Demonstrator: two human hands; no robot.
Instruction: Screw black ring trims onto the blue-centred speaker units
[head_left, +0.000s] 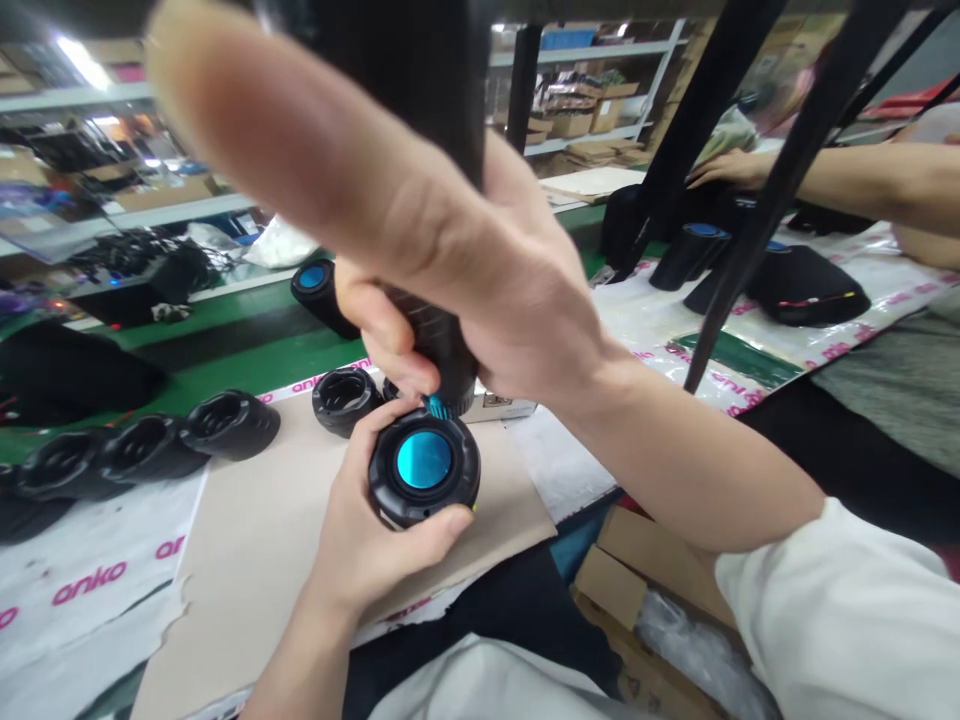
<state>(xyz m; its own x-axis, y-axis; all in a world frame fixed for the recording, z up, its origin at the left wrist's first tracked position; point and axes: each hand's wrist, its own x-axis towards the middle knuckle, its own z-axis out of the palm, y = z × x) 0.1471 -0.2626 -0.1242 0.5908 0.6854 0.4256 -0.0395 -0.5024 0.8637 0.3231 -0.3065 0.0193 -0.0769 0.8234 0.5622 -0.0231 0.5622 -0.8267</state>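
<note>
On the cardboard sheet [255, 560], my left hand [382, 530] is wrapped round a black round speaker part [386, 485] with a shiny blue disc facing up. Above it, my right hand [480, 270] grips a dark upright power screwdriver [442, 340], its thumb stretched out close to the camera. The tool's lower end, with a teal ring, meets the far rim of the speaker part. The tip itself is hidden. Just beyond my left hand stands a black hollow ring-shaped housing [345, 400].
Several black housings [229, 425] stand in a row at the left. A black cylinder with a blue end [322, 295] lies on the green table behind. At the right are black slanting bars [780, 190], a co-worker's arm [862, 190] and more speakers [810, 285]. An open carton [615, 585] sits below.
</note>
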